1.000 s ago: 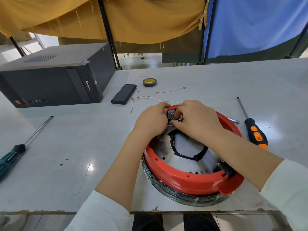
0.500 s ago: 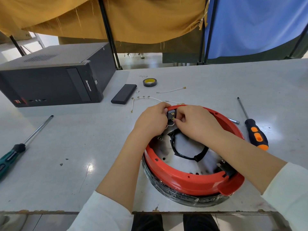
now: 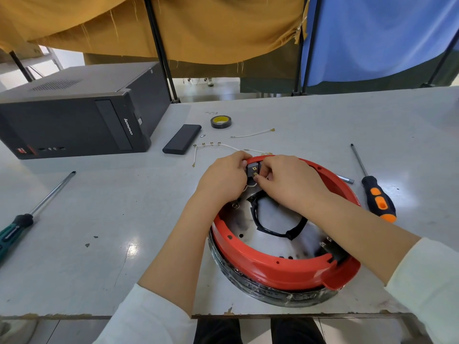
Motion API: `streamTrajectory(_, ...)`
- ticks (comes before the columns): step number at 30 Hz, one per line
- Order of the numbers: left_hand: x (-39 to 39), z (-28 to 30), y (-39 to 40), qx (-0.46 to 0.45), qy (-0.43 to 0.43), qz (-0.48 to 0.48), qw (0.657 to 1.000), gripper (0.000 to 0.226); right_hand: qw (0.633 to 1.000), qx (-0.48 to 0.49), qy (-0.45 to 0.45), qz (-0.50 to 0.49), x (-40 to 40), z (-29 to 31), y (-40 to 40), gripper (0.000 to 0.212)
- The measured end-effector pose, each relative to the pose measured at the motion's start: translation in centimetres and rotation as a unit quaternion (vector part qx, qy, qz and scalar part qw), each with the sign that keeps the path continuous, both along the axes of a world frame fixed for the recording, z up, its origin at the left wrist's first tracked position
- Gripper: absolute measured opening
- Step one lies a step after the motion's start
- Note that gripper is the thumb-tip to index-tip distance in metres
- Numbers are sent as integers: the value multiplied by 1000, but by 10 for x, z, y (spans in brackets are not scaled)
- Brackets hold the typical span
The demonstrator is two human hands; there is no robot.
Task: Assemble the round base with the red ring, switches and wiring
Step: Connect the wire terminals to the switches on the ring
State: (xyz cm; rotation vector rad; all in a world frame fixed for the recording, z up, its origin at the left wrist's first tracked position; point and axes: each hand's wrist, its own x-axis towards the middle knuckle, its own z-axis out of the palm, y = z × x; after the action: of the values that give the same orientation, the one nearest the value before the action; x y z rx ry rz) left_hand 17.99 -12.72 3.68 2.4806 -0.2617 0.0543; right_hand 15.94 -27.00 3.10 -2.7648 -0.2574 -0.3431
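Observation:
The round base sits at the table's near edge, topped by the red ring with a metal plate and a black cable loop inside. At the ring's far rim is a black switch with brass terminals. My left hand grips the switch and rim from the left. My right hand pinches a white wire end at the switch terminals. A second switch sits at the ring's near right. White wires with brass terminals lie just beyond the ring.
A black computer case stands at the back left, with a black flat block and a tape roll beside it. An orange-handled screwdriver lies right of the ring, a green-handled one at the left. A short wire lies farther back.
My right hand's fingers have shifted slightly on the switch terminals; the view has moved a little closer. The ring and base have stayed put.

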Motion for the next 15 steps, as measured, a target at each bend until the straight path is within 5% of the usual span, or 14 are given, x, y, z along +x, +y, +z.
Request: streamTrajectory(15,2,1,0,32,-13,22,999,29,999,-45,-23,0,-2,0,3,16)
